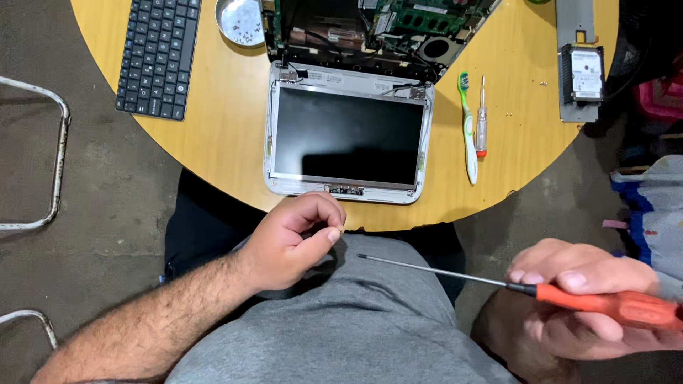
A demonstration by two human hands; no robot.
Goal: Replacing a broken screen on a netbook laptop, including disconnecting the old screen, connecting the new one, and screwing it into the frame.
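My left hand [295, 238] hovers just below the table's near edge, thumb and forefinger pinched together on something too small to make out. My right hand [583, 299] grips a long screwdriver [498, 283] with an orange handle, its thin shaft pointing left toward my left hand. On the round wooden table [213, 121] lies a dismantled laptop: the bare screen panel [347, 135] in its silver lid lies flat nearest me, and the opened base with exposed circuit board [377, 28] is behind it.
A detached black keyboard [158, 53] lies at the table's left. A small metal dish [240, 20] holds several screws. A green-and-white toothbrush [467, 128] and a small red-handled screwdriver [482, 121] lie right of the screen. A hard drive [585, 71] rests at the far right. Metal chair frame [57, 156] at left.
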